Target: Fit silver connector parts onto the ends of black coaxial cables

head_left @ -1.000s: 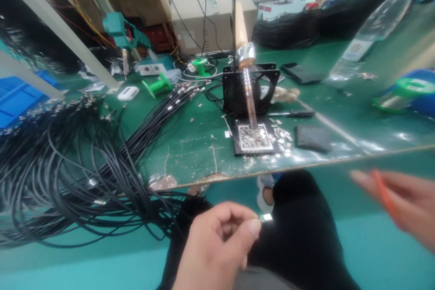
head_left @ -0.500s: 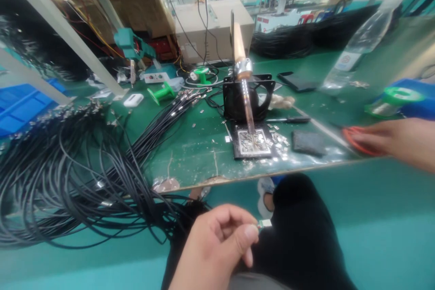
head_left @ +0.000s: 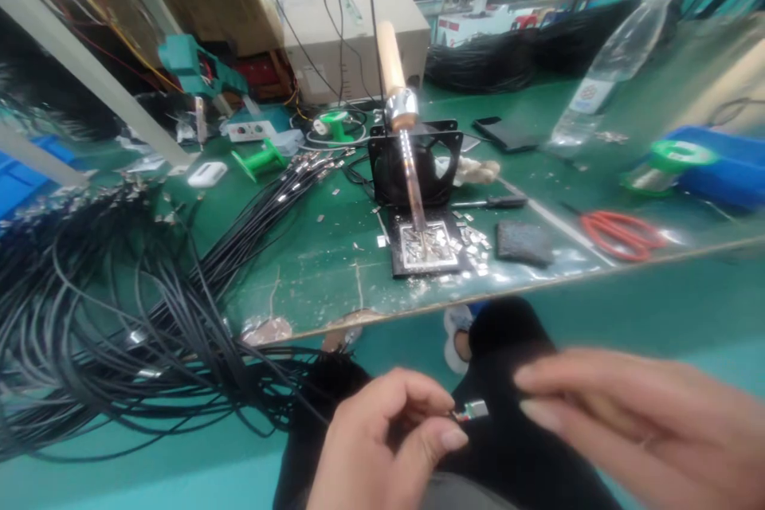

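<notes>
The small metal-ended connector (head_left: 477, 410) juts from the left hand (head_left: 370, 446), pinched between thumb and forefinger. Just beside that grip, the right hand (head_left: 651, 414) has its fingertips slightly parted, nothing visible between them: the red scissors (head_left: 621, 234) now lie beyond it on the bench (head_left: 311, 255), leaving it free.

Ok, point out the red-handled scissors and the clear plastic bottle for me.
Red-handled scissors (head_left: 626, 245): head view, on the lower edge of the handle loops.
Clear plastic bottle (head_left: 589, 96): head view, on the label.
</notes>
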A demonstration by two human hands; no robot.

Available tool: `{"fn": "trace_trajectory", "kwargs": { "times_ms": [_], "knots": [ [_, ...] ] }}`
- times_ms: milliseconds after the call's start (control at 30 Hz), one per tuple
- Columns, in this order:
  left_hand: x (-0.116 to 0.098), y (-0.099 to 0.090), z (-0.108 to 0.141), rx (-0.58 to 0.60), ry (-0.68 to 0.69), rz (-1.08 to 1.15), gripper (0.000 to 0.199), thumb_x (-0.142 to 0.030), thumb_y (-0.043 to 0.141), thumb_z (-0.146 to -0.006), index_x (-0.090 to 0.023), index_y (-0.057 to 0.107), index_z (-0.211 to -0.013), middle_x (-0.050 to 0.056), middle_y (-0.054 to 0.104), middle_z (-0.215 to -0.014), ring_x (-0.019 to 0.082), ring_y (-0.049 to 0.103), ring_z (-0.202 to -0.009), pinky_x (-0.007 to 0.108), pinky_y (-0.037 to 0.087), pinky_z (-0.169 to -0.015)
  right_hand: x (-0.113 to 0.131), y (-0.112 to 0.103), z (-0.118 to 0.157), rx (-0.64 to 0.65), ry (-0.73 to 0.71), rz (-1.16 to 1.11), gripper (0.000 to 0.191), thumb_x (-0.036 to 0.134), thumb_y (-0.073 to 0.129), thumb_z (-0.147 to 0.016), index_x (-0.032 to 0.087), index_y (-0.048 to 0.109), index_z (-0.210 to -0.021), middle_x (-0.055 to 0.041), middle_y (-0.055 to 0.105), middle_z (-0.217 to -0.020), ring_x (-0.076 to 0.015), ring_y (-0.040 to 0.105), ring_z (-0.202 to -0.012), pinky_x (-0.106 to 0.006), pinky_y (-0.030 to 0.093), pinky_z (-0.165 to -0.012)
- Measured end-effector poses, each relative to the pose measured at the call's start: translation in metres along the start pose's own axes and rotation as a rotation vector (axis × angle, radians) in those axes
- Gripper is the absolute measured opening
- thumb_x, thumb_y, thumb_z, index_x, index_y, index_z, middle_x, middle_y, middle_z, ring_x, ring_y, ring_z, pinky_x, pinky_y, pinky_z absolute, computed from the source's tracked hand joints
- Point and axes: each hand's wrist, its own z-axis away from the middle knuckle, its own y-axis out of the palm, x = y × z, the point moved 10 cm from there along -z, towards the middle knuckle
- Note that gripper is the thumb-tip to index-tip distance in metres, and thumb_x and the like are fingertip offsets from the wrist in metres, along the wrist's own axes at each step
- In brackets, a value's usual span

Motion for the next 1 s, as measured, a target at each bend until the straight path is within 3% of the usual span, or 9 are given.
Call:
{"fn": "trace_trajectory", "kwargs": {
  "times_ms": [100,200,267,367,533,667,867,1000],
  "knots": [
    [-0.008,0.000,0.000,-0.024,0.084,-0.068,0.006,-0.019,0.078,-0.083,-0.025,0.079,-0.085,-0.001,0.078,-0.077,0.014,0.072,-0.070,0.017,0.054,-0.063,0.034,0.015,-0.012,0.074,-0.195,0.098,0.042,0.040,0.042,-0.112,0.030,0.080,-0.097,0.0041,0.079,-0.083,-0.0050,0.075,-0.070,-0.009,0.057,-0.059],
    [-0.013,-0.001,0.001,-0.027,0.132,-0.127,0.009,-0.018,0.077,-0.085,-0.026,0.079,-0.085,-0.003,0.078,-0.078,0.013,0.071,-0.071,0.016,0.054,-0.066,0.037,0.015,-0.010,0.041,-0.259,0.194,0.040,0.041,0.042,-0.113,0.029,0.079,-0.101,0.0050,0.080,-0.090,-0.0062,0.076,-0.078,-0.013,0.060,-0.067],
    [-0.013,0.000,0.001,-0.013,0.138,-0.148,0.010,-0.017,0.076,-0.087,-0.027,0.079,-0.086,-0.003,0.078,-0.079,0.012,0.071,-0.072,0.016,0.055,-0.067,0.037,0.024,-0.006,0.102,-0.300,0.188,0.039,0.037,0.040,-0.113,0.028,0.078,-0.104,0.0037,0.079,-0.090,-0.0062,0.073,-0.074,-0.016,0.057,-0.065],
    [-0.011,0.002,0.002,0.003,0.132,-0.160,0.010,-0.018,0.076,-0.088,-0.027,0.079,-0.087,-0.003,0.078,-0.079,0.012,0.070,-0.071,0.017,0.054,-0.068,0.036,0.038,0.000,0.222,-0.312,0.129,0.041,0.029,0.036,-0.114,0.029,0.076,-0.105,0.0045,0.076,-0.087,-0.0061,0.068,-0.070,-0.022,0.051,-0.062],
    [-0.011,0.003,0.002,-0.008,0.138,-0.160,0.010,-0.017,0.076,-0.086,-0.026,0.078,-0.083,-0.004,0.078,-0.075,0.012,0.069,-0.068,0.016,0.052,-0.064,0.033,0.043,0.001,0.282,-0.294,0.096,0.037,0.031,0.035,-0.115,0.029,0.072,-0.112,0.0044,0.074,-0.088,-0.0058,0.068,-0.074,-0.025,0.048,-0.065],
    [-0.013,0.003,-0.001,-0.018,0.139,-0.169,0.011,-0.014,0.076,-0.082,-0.024,0.077,-0.079,-0.004,0.077,-0.071,0.012,0.067,-0.064,0.017,0.049,-0.060,0.035,0.045,-0.001,0.278,-0.310,0.098,0.042,0.031,0.031,-0.116,0.028,0.072,-0.110,0.0046,0.074,-0.091,-0.0059,0.067,-0.073,-0.027,0.048,-0.067],
    [-0.008,0.005,-0.001,0.017,0.045,-0.224,0.009,-0.017,0.074,-0.085,-0.024,0.079,-0.083,-0.004,0.078,-0.077,0.013,0.068,-0.071,0.019,0.050,-0.068,0.035,0.045,-0.009,0.243,-0.268,0.012,0.068,0.040,0.011,-0.117,0.027,0.074,-0.097,0.0042,0.070,-0.080,-0.0050,0.060,-0.066,-0.025,0.043,-0.063],
    [-0.007,0.006,-0.002,0.021,0.011,-0.206,0.007,-0.018,0.073,-0.083,-0.022,0.078,-0.079,-0.002,0.078,-0.074,0.014,0.068,-0.069,0.021,0.049,-0.066,0.040,0.043,-0.012,0.250,-0.298,-0.006,0.065,0.038,0.013,-0.117,0.025,0.071,-0.092,0.0043,0.065,-0.075,-0.0066,0.057,-0.064,-0.024,0.040,-0.060]
  ]
}}
